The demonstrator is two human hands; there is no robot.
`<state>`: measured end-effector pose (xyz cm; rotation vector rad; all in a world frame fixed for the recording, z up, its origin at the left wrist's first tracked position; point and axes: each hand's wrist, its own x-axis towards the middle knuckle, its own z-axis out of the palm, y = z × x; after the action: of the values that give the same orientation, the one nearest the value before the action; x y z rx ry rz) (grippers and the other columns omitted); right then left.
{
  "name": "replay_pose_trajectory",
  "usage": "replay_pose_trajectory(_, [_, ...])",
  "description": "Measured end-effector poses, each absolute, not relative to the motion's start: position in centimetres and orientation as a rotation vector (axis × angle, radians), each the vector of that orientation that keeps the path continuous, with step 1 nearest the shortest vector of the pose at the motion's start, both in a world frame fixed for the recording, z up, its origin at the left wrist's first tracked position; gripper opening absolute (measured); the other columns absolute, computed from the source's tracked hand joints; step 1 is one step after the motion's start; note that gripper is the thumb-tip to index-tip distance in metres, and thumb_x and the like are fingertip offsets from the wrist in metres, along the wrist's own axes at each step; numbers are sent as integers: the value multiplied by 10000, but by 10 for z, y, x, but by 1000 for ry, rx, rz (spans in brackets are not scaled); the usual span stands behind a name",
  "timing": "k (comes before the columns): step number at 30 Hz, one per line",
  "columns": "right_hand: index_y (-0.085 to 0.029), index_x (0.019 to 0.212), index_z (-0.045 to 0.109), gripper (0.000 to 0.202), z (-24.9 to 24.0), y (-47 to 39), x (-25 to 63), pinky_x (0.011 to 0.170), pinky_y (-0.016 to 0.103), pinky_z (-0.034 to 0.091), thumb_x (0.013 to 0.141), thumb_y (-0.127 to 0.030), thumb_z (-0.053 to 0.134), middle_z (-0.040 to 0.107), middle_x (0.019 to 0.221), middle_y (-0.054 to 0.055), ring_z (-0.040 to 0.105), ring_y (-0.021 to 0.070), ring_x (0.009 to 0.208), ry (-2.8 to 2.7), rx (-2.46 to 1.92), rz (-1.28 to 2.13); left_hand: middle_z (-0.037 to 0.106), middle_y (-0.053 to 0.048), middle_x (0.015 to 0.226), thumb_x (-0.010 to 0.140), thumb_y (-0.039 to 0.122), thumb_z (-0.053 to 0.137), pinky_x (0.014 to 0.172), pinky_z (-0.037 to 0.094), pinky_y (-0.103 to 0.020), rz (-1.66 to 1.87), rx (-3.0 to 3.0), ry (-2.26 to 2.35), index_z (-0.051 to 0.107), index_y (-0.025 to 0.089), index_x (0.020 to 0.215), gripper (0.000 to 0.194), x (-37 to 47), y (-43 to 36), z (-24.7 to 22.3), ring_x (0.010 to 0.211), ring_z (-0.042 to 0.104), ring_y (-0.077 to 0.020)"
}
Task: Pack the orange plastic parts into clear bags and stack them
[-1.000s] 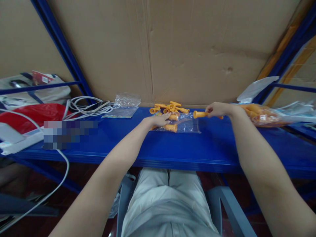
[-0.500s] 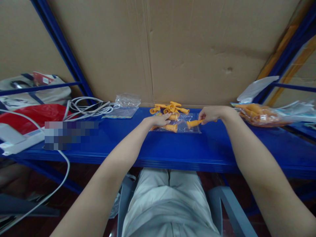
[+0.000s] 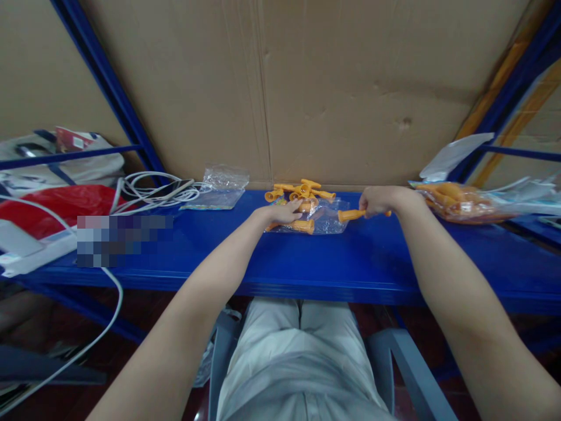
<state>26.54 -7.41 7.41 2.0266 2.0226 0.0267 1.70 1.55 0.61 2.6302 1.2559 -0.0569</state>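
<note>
In the head view my right hand is closed around the thin part of an orange plastic horn-shaped piece, whose wide ribbed end points left. The piece lies at the right edge of a clear plastic bag on the blue table. My left hand rests flat over the bag's left part with its fingers stretched out. Beneath and beside those fingers are more such pieces, one of them an orange horn-shaped piece in front. Several others form a loose pile behind my left hand.
A flat clear bag and coiled white cables lie to the left, beside a red bag and a power strip. On the right is a filled bag of orange pieces. Cardboard stands behind the blue tabletop.
My right hand has moved slightly right, drawing the orange horn-shaped piece toward the bag's right edge. My left hand has stayed in nearly the same place.
</note>
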Motion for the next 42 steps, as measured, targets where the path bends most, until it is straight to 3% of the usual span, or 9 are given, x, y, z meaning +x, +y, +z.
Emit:
replay_pose_trajectory(7, [-185, 928, 773, 261, 75, -74, 266, 646, 267, 472, 703, -131, 651, 734, 826, 61, 672, 209, 781, 2124, 2024, 134, 101, -117, 1609, 891, 481, 362, 1176, 191, -428, -4, 2634, 1191, 86, 174, 1562, 788, 16, 26, 1, 1480, 168, -239])
replay_pose_trajectory(14, [-183, 906, 768, 225, 74, -70, 269, 624, 240, 458, 717, -175, 646, 732, 802, 31, 661, 194, 773, 2257, 2013, 22, 73, -116, 1616, 903, 474, 339, 1186, 163, -395, -49, 2600, 1251, 83, 134, 1558, 782, 18, 14, 8, 1486, 132, -237])
replay_pose_trajectory(19, [-192, 991, 757, 267, 76, -68, 270, 666, 235, 468, 754, -237, 640, 736, 837, 25, 652, 189, 796, 2464, 2028, -90, 130, -109, 1616, 918, 436, 347, 1187, 172, -406, 48, 2645, 1275, 137, 143, 1551, 728, 21, 12, 4, 1481, 168, -252])
replay_pose_trajectory(23, [-180, 1033, 747, 287, 77, -71, 267, 678, 236, 468, 789, -245, 608, 733, 843, 35, 645, 182, 785, 2487, 2042, -75, 346, -114, 1559, 929, 321, 362, 1171, 242, -396, 440, 2815, 1146, 383, 149, 1457, 556, 27, 9, 5, 1437, 310, -244])
replay_pose_trajectory(25, [-180, 1030, 746, 283, 77, -72, 267, 689, 240, 472, 793, -237, 602, 733, 853, 44, 648, 187, 793, 2458, 2054, -56, 535, -114, 1421, 931, 265, 356, 1134, 318, -420, 638, 2888, 1003, 540, 160, 1322, 445, 32, 2, 9, 1343, 449, -245])
replay_pose_trajectory(27, [-188, 1040, 742, 292, 76, -74, 269, 725, 259, 481, 785, -226, 605, 734, 891, 59, 656, 205, 835, 2391, 2107, 7, 634, -101, 1280, 922, 219, 367, 1081, 386, -433, 765, 2948, 810, 618, 176, 1210, 384, 38, -7, 13, 1236, 538, -234])
replay_pose_trajectory(34, [-245, 1068, 726, 324, 77, -82, 279, 951, 490, 430, 789, -163, 583, 715, 1058, 105, 642, 298, 1028, 1986, 2362, 261, 444, -33, 1498, 821, 23, 393, 1115, 304, -511, 702, 3134, 532, 631, 287, 1227, 540, 66, -37, 11, 1373, 382, -243])
replay_pose_trajectory(38, [-214, 1088, 718, 369, 74, -79, 281, 915, 454, 453, 771, -97, 569, 718, 1018, 125, 657, 288, 998, 1961, 2305, 197, 350, 5, 1561, 805, 10, 404, 1145, 227, -551, 573, 3182, 497, 659, 289, 1166, 523, 72, -44, 7, 1445, 253, -259])
replay_pose_trajectory(42, [-221, 1124, 706, 368, 69, -74, 278, 847, 383, 480, 791, -136, 577, 711, 1070, 119, 659, 274, 999, 2001, 2221, 170, 321, 2, 1576, 829, 17, 394, 1158, 190, -563, 580, 3188, 515, 651, 265, 1127, 466, 71, -45, 5, 1460, 209, -254])
